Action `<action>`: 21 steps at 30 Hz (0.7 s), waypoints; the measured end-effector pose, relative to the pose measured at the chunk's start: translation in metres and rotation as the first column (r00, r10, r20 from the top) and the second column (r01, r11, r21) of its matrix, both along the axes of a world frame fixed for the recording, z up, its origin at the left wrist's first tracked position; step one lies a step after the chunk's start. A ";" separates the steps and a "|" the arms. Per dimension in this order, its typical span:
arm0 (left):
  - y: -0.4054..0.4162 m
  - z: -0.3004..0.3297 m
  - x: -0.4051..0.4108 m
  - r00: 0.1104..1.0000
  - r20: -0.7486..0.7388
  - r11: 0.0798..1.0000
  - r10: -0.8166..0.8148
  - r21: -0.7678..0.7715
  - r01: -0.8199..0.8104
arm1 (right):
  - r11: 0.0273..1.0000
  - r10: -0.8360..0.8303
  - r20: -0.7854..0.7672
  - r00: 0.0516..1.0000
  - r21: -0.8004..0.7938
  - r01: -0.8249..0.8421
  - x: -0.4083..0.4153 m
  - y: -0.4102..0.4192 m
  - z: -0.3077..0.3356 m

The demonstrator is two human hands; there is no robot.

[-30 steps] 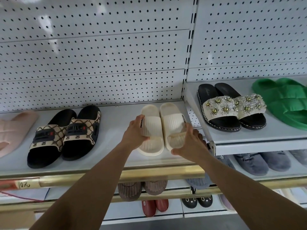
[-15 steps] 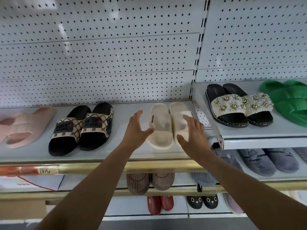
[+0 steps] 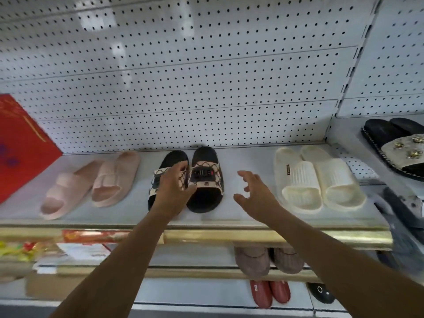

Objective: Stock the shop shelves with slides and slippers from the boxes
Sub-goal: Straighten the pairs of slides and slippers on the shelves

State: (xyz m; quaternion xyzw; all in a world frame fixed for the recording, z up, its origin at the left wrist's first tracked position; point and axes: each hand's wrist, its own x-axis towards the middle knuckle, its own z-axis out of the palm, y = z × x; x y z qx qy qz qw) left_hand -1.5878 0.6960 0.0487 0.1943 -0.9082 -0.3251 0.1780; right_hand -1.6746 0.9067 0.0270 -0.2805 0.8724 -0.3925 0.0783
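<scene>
A pair of black slides with beige patterned straps point(image 3: 206, 180) stands on the grey shelf point(image 3: 229, 218). My left hand point(image 3: 172, 191) lies over the left slide of that pair, its fingers bent over the strap and the thumb at the strap's inner edge. My right hand point(image 3: 252, 193) hovers with spread fingers above bare shelf, between the patterned pair and a pair of cream ribbed slides point(image 3: 319, 180). It holds nothing. A pink pair point(image 3: 91, 182) sits further left.
A red box point(image 3: 20, 145) leans at the shelf's left end. Black slides with jewelled straps point(image 3: 399, 148) sit on the higher right shelf. A gold rail point(image 3: 275, 235) edges the shelf. Brown slippers point(image 3: 268, 260) and red slippers point(image 3: 268, 292) fill lower shelves.
Both hands let go of the cream slides and moved left. My left hand now covers the left patterned slide. My view has swung left too.
</scene>
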 end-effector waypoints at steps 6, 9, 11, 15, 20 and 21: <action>-0.089 -0.014 0.023 0.974 0.219 0.987 -0.052 0.158 0.018 | 0.983 -0.151 0.180 0.972 0.131 0.128 0.002 -0.066 -0.011; -0.103 -0.018 0.024 0.966 0.206 0.920 -0.155 0.387 0.065 | 0.967 -0.221 0.208 0.953 0.171 0.187 -0.001 -0.085 -0.017; -0.112 -0.024 0.021 0.962 0.214 0.915 -0.171 0.395 0.075 | 0.947 -0.269 0.170 0.948 0.223 0.229 -0.004 -0.094 -0.020; -0.122 -0.026 0.016 0.958 0.229 0.939 -0.175 0.331 0.092 | 0.902 -0.349 0.107 0.931 0.308 0.303 -0.012 -0.105 -0.025; -0.128 -0.029 0.004 0.948 0.246 0.962 -0.201 0.233 0.143 | 0.882 -0.371 0.055 0.927 0.334 0.333 -0.017 -0.103 -0.027; -0.126 -0.029 0.001 0.946 0.250 0.960 -0.208 0.236 0.149 | 0.878 -0.379 0.047 0.924 0.333 0.344 -0.017 -0.099 -0.027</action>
